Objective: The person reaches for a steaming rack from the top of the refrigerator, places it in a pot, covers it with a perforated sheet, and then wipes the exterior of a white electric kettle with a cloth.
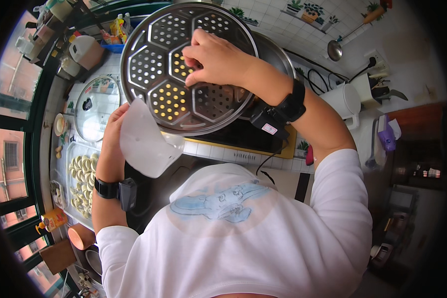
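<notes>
A round stainless-steel steamer tray (145, 87) with hexagonal groups of holes is at the top centre, overlapping a metal pot (277, 56) on its right. Over the middle of the tray is my right hand (214, 56), its fingers curled and thumb lowered towards the holes. Whether it grips the tray or anything small cannot be made out. My left hand (113, 124) holds a translucent white sheet (143, 143), bent and hanging below the tray's left rim. Its fingers are partly hidden behind the sheet, so contact with the rim is unclear.
A glass lid (98, 119) stands at the left, above a tray of several rows of dumplings (83, 175). Below is a black cooktop with a yellow edge (288, 143). A white kettle (342, 104) and cables (316, 80) are on the right. A pump bottle (54, 219) stands by the window.
</notes>
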Demonstrator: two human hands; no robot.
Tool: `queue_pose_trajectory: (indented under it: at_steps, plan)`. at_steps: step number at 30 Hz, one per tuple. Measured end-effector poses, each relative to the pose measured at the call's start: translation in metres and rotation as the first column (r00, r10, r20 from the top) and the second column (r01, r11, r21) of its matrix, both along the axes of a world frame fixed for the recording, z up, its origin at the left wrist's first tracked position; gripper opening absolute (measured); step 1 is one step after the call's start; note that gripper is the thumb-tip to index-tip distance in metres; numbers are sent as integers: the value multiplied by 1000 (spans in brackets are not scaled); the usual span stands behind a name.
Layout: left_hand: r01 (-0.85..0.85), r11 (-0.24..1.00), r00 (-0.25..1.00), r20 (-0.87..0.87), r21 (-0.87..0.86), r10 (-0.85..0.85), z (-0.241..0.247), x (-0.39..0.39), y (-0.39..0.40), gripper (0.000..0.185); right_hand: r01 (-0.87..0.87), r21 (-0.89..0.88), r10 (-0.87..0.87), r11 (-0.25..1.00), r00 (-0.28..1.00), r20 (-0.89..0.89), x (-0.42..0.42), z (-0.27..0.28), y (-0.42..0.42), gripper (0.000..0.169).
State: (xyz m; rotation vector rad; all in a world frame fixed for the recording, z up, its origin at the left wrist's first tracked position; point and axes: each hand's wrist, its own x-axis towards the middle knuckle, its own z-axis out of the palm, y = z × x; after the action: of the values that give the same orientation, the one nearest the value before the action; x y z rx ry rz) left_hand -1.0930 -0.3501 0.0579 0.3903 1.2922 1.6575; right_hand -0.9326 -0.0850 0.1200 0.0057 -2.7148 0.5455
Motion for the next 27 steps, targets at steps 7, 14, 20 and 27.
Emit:
queue_pose_trajectory:
  at_steps: [7, 14, 20, 27]
  plan:
    - [-202, 979, 945, -265, -7, 193, 10, -5, -78, 27, 159, -116, -189, 980, 923, -336, 15, 24, 82, 24]
    - [-332, 942, 883, -334, 51, 329, -20, -17, -162, 47, 513, 76, -501, 855, 777, 382, 68, -109, 103, 36]
    - [-315, 946, 757, -621, -73, 204, -33, -25, -194, 46, 547, 286, -617, 787, 717, 325, 57, -145, 86, 40]
    - [-440, 898, 875, -217, 17, 433, -22, -12, -182, 36, 657, -11, -585, 753, 678, 446, 17, -123, 97, 49]
